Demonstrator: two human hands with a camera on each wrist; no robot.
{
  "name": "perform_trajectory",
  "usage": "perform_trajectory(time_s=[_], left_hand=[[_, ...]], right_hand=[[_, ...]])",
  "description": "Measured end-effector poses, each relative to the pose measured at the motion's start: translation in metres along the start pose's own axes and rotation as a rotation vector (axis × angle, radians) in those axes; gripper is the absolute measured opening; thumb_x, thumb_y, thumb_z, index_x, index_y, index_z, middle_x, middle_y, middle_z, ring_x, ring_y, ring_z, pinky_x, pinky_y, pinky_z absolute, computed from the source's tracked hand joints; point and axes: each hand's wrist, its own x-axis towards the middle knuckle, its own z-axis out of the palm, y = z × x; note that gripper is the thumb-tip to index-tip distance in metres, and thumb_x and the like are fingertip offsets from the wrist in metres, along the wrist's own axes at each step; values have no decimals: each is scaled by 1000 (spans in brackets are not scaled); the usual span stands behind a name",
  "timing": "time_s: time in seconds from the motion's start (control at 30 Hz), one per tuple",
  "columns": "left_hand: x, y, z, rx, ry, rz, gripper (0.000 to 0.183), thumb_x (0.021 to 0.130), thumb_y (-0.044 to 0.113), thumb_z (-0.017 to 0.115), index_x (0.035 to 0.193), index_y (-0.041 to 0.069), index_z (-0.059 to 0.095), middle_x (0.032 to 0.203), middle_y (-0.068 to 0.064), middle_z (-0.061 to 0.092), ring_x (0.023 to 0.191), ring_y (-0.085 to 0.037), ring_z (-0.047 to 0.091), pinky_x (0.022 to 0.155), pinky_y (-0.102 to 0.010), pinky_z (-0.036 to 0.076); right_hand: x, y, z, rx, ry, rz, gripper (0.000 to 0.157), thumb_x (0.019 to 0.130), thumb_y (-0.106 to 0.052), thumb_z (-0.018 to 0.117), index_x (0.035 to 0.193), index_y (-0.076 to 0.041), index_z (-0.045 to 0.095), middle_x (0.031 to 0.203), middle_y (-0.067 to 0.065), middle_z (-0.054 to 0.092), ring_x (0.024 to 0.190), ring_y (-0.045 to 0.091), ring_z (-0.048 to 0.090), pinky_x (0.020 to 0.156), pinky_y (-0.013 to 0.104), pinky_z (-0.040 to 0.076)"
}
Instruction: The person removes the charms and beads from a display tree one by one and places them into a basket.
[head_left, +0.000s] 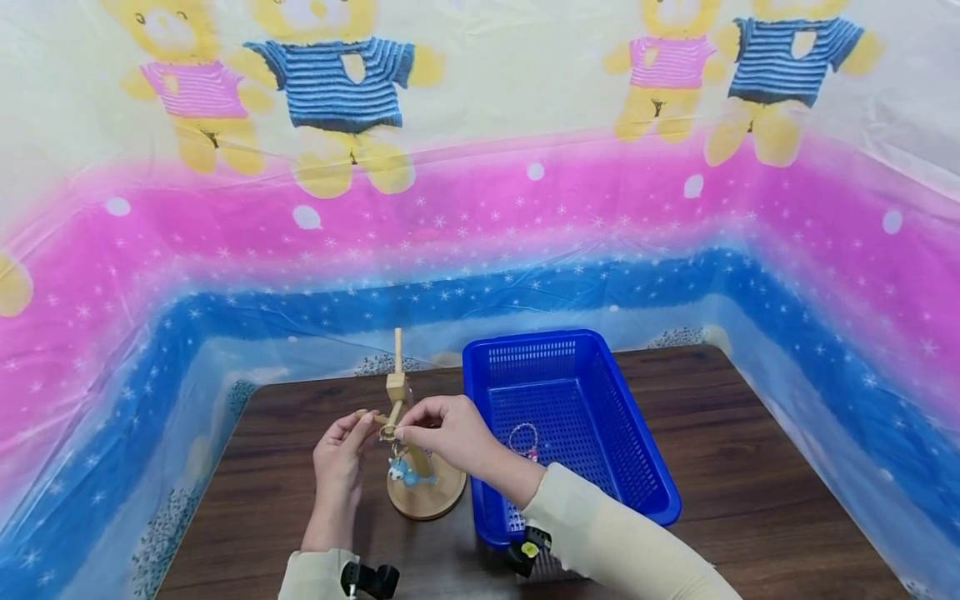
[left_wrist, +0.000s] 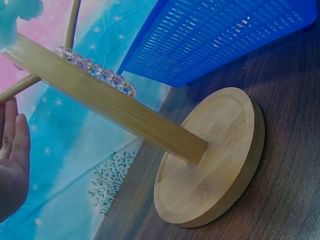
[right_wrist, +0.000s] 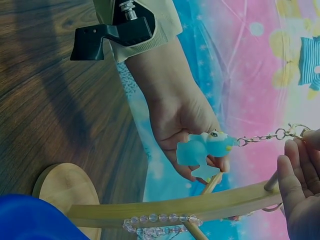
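Observation:
A wooden peg stand (head_left: 426, 500) with a round base stands on the table. My left hand (head_left: 339, 462) pinches the tip of one of its pegs (right_wrist: 213, 183) between thumb and fingers. Opposite it, my right hand (head_left: 459, 435) pinches the metal ring of a keychain (right_wrist: 295, 131) close to that peg. From the keychain's chain dangles a light-blue animal figure (head_left: 405, 472), in front of my left palm in the right wrist view. A clear pinkish beaded bracelet (left_wrist: 95, 70) hangs around another peg, against the post. Whether the ring encircles the peg is hard to tell.
To the right of the stand sits a blue perforated plastic basket (head_left: 637, 442), with a beaded bracelet (head_left: 523, 437) inside. Both rest on a dark wooden table (head_left: 720, 433). A printed cloth (head_left: 480, 217) with bears surrounds the table's back and sides.

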Motion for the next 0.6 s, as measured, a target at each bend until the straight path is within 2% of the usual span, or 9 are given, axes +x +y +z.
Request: perform_trajectory(time_s=[0.37, 0.6], left_hand=[[2, -1, -2, -15, -9, 6, 24, 97, -7, 63, 83, 12, 70, 78, 4, 79, 72, -5, 76, 72, -16, 65], [2, 0, -2, 13, -21, 14, 26, 98, -5, 62, 83, 15, 70, 79, 7, 79, 72, -2, 75, 71, -14, 64]], right_hand=[[-5, -1, -3, -29, -26, -10, 12, 93, -12, 74, 95, -1, 77, 94, 20, 77, 70, -2, 59, 60, 11, 50], [-9, 2, -15, -66, -35, -11, 10, 93, -12, 73, 95, -2, 77, 94, 19, 77, 71, 0, 59, 63, 13, 53]])
